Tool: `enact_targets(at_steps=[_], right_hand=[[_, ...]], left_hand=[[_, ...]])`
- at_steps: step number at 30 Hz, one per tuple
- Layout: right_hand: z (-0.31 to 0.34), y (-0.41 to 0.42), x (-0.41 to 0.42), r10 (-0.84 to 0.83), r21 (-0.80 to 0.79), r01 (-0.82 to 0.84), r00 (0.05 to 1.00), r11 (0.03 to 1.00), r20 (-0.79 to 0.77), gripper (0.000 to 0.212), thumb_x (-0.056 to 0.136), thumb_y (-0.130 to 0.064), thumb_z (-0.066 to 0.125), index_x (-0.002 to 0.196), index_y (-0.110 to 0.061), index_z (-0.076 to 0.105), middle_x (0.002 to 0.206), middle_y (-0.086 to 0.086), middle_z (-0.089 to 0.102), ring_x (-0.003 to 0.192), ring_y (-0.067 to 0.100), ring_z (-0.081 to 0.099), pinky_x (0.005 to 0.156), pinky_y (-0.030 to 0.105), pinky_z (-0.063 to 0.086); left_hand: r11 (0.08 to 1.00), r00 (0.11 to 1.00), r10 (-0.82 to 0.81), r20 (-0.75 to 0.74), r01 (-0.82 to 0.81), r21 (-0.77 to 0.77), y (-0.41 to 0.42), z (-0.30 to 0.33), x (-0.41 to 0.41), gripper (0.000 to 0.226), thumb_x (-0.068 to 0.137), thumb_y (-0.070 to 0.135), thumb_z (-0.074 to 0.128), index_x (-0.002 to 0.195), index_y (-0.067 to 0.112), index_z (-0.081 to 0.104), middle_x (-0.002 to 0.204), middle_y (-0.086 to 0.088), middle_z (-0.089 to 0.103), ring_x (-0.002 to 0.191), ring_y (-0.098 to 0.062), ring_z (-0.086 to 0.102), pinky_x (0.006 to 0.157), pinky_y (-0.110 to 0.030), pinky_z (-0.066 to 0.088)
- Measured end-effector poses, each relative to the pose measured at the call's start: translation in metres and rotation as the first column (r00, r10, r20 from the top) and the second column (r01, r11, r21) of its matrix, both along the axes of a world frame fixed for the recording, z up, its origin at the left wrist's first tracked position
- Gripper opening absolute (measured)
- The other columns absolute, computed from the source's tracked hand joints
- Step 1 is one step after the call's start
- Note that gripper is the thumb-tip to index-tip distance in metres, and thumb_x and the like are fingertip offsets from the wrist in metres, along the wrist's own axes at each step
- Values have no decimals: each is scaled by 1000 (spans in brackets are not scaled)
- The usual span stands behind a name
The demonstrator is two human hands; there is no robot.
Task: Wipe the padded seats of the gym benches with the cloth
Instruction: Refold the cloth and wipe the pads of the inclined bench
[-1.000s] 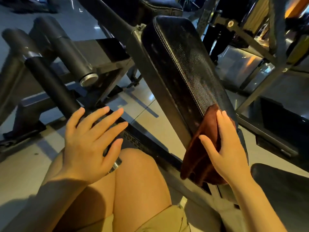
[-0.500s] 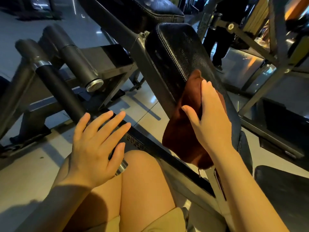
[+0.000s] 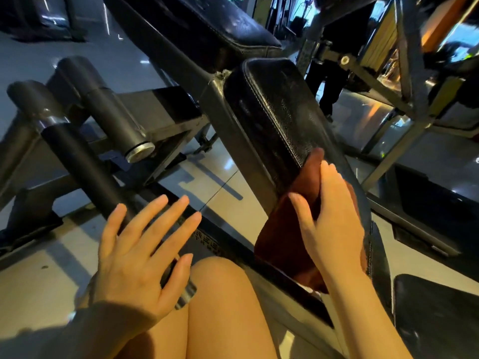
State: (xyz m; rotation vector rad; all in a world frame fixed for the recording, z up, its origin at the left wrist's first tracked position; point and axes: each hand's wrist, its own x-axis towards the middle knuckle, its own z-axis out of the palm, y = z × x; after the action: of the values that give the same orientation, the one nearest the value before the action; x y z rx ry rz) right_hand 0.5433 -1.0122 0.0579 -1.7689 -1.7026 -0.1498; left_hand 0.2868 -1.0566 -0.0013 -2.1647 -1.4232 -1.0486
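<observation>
Now | right hand flat, fingers straight, presses cloth on padded seat at 3 o'clock | left hand spread, empty, at 8 o'clock | cloth likely soft, light, bunches; hold by palm pressure | count: one cloth, three pads visible, second pad at 12 o'clock, third pad at 4 o'clock.

Right hand flat on brown cloth against slanted black bench pad, left hand spread.

The right hand has slid the cloth back down the pad from its higher position.
</observation>
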Motion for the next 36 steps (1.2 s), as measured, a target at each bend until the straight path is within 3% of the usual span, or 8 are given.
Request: enact_targets(at_steps=[3, 7, 9, 12, 18, 23, 29, 36], right_hand=[[39, 41, -31, 66, -3, -66, 994, 998, 86, 74, 94, -59, 42, 154, -22, 21, 160, 0, 27, 147, 17, 22, 116, 35, 21], [63, 75, -56, 77, 45, -85, 984, 995, 162, 67, 95, -59, 39, 147, -17, 32, 144, 7, 44, 133, 26, 41, 105, 43, 39], [62, 74, -56, 96, 63, -106, 985, 992, 145, 69, 95, -60, 39, 148, -17, 31, 146, 6, 43, 134, 25, 39, 108, 43, 38], [54, 57, -43, 151, 21, -154, 984, 988, 91, 74, 95, -58, 42, 155, -22, 19, 159, -1, 27, 145, 17, 24, 117, 40, 24], [5, -2, -3, 5, -50, -3, 1000, 999, 25, 83, 84, -68, 34, 154, -28, 16, 159, -2, 28, 145, 18, 26, 117, 48, 28], [14, 15, -27, -95, 48, 92, 993, 995, 66, 81, 86, -63, 36, 149, -13, 34, 150, 11, 43, 137, 31, 40, 110, 48, 34], [82, 95, -90, 29, 121, -55, 978, 991, 206, 63, 93, -56, 46, 139, -13, 40, 131, 6, 52, 120, 24, 49, 92, 34, 40], [74, 87, -87, 75, 124, -95, 984, 988, 160, 66, 94, -46, 53, 147, -13, 32, 146, 8, 44, 135, 26, 40, 109, 42, 37]], left_hand=[[999, 999, 36, 2, -36, -27, 12, 20, -7, 56, 85, 40, 48, 139, 22, 45, 149, -9, 40, 141, -26, 30, 118, -53, 7], [990, 988, 136, 76, -134, -34, 42, 60, -13, 51, 89, 38, 47, 133, 15, 54, 149, -11, 40, 140, -27, 32, 117, -53, 8], [984, 984, 171, 42, -169, -52, 49, 70, -15, 51, 89, 38, 47, 134, 14, 54, 149, -11, 40, 139, -28, 33, 118, -49, 5], [975, 978, 202, -42, -205, -80, 45, 64, -14, 55, 88, 39, 46, 137, 16, 52, 150, -11, 39, 140, -29, 32, 117, -50, 4], [986, 978, 164, 127, -158, -56, 32, 45, -17, 48, 89, 35, 44, 130, 14, 59, 143, -9, 49, 136, -26, 38, 117, -45, 8], [990, 977, 144, 158, -142, -27, 34, 42, -14, 48, 88, 36, 43, 131, 18, 54, 143, -3, 45, 135, -26, 37, 116, -45, 7], [992, 975, 123, 185, -124, -2, 34, 41, -17, 45, 88, 35, 45, 130, 23, 54, 143, 1, 42, 135, -26, 39, 116, -46, 9], [988, 981, 132, 143, -118, -103, 31, 41, -21, 51, 88, 38, 43, 137, 22, 48, 149, -4, 41, 141, -22, 30, 118, -46, 6]])
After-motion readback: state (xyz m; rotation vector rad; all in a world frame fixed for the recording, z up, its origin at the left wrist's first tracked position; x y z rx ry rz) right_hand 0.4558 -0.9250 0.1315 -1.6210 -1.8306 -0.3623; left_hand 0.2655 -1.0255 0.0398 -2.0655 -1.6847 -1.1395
